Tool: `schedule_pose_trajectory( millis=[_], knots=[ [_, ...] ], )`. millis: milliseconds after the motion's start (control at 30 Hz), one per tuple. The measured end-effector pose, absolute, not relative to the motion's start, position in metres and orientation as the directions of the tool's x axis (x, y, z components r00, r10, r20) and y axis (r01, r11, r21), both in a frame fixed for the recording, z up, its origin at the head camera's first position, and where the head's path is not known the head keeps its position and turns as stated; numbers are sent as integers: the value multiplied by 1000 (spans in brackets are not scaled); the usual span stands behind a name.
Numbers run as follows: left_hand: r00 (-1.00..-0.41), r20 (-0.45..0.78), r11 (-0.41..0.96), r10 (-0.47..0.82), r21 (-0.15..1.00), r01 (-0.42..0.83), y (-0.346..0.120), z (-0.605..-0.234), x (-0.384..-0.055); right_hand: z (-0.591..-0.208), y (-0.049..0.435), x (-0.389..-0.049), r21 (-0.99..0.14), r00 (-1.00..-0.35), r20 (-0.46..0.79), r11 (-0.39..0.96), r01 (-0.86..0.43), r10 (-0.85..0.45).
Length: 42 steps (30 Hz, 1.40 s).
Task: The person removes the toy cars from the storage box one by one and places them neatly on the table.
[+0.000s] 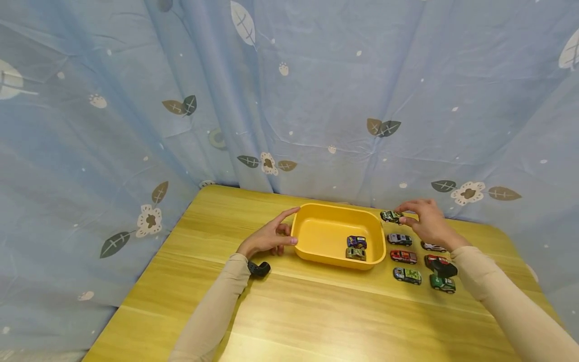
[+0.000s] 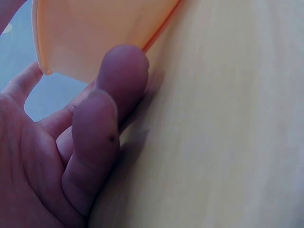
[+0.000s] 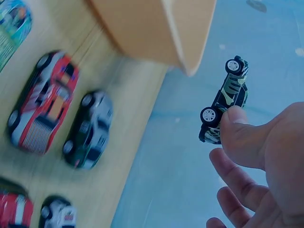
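Note:
My right hand (image 1: 427,218) pinches a black-and-green camouflage toy car (image 3: 226,97) between thumb and fingers, just beyond the right end of the yellow bin (image 1: 332,261). In the right wrist view the car is tilted on end, wheels facing the camera. My left hand (image 1: 270,235) grips the bin's left end, one finger at the far corner and another lower on the rim; its remaining fingers (image 2: 92,142) curl beneath. Inside the bin, at its right side, sit a purple toy car (image 1: 357,242) and an olive-gold toy car (image 1: 356,254).
Right of the bin, toy cars stand in two columns: silver (image 1: 399,240), red (image 1: 404,257) and yellow-green (image 1: 407,275), then a white one (image 1: 432,247), another red one and a green one (image 1: 442,283) by my right wrist. A blue patterned curtain (image 1: 316,100) hangs behind the wooden table (image 1: 316,322).

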State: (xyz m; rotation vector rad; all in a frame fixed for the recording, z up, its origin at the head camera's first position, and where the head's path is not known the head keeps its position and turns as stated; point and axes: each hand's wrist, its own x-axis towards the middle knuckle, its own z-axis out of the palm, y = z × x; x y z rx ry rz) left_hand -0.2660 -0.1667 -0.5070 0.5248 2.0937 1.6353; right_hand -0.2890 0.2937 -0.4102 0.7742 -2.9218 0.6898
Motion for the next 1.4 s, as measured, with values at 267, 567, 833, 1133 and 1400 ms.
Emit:
schedule_pose_trajectory(
  millis=[267,567,833,1133,1400],
  knots=[
    [-836,-101,230,539,973,31,-165,-507,-268,-414,329,-283,-387,-898,123,813,-435,-422],
    [-839,-105,237,533,971,29,-165,-507,-270,-421,369,-276,-308,-884,180,829,-467,-431],
    [-839,-96,235,535,971,39,-166,-506,-269,-427,402,-270,-271,-894,192,853,-446,-406],
    [-840,-94,229,534,973,37,-168,-507,-268,-434,428,-265,-221,-898,213,876,-428,-384],
    [-840,-94,229,534,973,37,-166,-507,-267,-446,451,-259,-247,-937,160,906,-344,-312]
  ],
)
